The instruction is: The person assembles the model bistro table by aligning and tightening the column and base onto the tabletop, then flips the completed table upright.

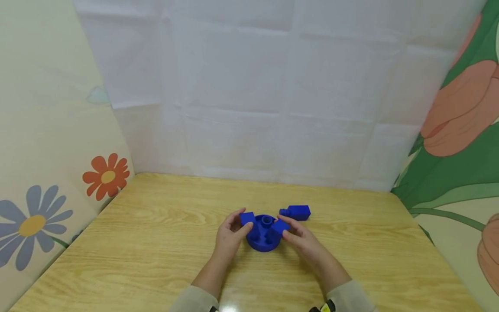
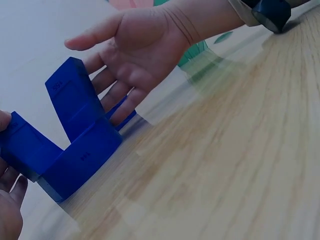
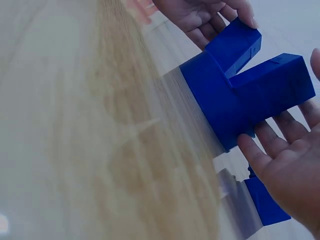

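A round blue base (image 1: 263, 248) with a raised round socket sits on the table. Two blue rectangular blocks rise from it, leaning outward: a left block (image 1: 247, 217) and a right block (image 1: 280, 227). My left hand (image 1: 227, 237) pinches the left block near its top, its thumb (image 3: 245, 12) on the upper end. At the right block, my right hand (image 1: 308, 246) has its fingers (image 3: 270, 137) loosely extended along the outer side. Its thumb (image 2: 92, 37) stands apart from that block in the left wrist view. The blocks' lower joints are partly hidden.
Another blue block (image 1: 300, 212) with a ribbed, narrower end lies on the wooden table (image 1: 156, 242) behind my right hand. A white sheet (image 1: 249, 95) hangs at the back, and flower-patterned cloths (image 1: 50, 130) flank the table.
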The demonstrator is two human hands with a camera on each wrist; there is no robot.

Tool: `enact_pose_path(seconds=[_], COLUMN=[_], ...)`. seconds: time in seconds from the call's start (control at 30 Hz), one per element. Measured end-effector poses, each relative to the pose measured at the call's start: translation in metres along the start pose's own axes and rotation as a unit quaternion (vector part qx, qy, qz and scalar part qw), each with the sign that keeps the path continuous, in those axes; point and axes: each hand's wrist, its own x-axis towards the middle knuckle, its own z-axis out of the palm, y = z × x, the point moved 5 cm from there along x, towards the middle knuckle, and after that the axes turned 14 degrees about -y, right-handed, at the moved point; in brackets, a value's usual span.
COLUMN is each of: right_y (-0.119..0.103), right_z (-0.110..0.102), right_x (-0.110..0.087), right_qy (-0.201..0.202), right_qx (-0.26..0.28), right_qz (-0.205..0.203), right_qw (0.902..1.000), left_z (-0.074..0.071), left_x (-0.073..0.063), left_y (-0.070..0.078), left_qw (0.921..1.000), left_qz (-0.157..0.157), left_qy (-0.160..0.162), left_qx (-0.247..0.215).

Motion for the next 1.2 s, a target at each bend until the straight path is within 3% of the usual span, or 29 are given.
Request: enact_pose_path(seconds=[0.17, 0.4, 0.53, 0.63, 0.73, 0.8, 0.83, 0.87, 0.93, 1.03, 1.1, 1.2], right_y=[-0.001, 0.004, 0.002, -0.001, -0.004, -0.005, -0.006, -0.005, -0.003, 0.002, 0.006, 0.011], right_z=[0.007, 0.011, 0.004, -0.011, -0.031, -0.045, -0.051, -0.058, -0.068, -0.079, -0.083, -0.088], right_x=[0.0, 0.0, -0.003, -0.007, -0.013, -0.015, -0.017, -0.018, -0.019, -0.019, -0.017, -0.01], right_qy=[0.0, 0.006, 0.041, 0.121, 0.216, 0.262, 0.281, 0.297, 0.316, 0.315, 0.295, 0.259], right_qx=[0.027, 0.042, 0.032, 0.036, 0.035, 0.019, 0.006, -0.017, -0.062, -0.111, -0.133, -0.159], right_qz=[-0.018, 0.004, -0.017, -0.022, -0.015, -0.011, -0.005, 0.002, 0.025, 0.066, 0.085, 0.102], right_qw=[0.9995, 0.9991, 0.9985, 0.9918, 0.9756, 0.9648, 0.9597, 0.9547, 0.9464, 0.9402, 0.9425, 0.9472], left_z=[-0.006, -0.013, -0.015, -0.013, -0.002, 0.007, 0.012, 0.018, 0.026, 0.036, 0.042, 0.047], left_x=[0.003, 0.011, 0.009, 0.0, -0.014, -0.021, -0.024, -0.026, -0.026, -0.023, -0.021, -0.02], left_y=[0.001, 0.002, 0.005, 0.015, 0.035, 0.042, 0.043, 0.044, 0.038, 0.022, 0.014, 0.008], left_qw=[0.9995, 0.9976, 0.9956, 0.9893, 0.9697, 0.9549, 0.9512, 0.9523, 0.9649, 0.9866, 0.9932, 0.996], left_qz=[-0.002, 0.008, 0.023, 0.078, 0.183, 0.245, 0.263, 0.265, 0.234, 0.142, 0.09, 0.054], left_qy=[0.025, 0.044, 0.061, 0.095, 0.114, 0.105, 0.092, 0.076, 0.042, -0.005, -0.024, -0.031], left_qx=[0.017, 0.053, 0.067, 0.078, 0.114, 0.131, 0.133, 0.131, 0.111, 0.081, 0.07, 0.064])
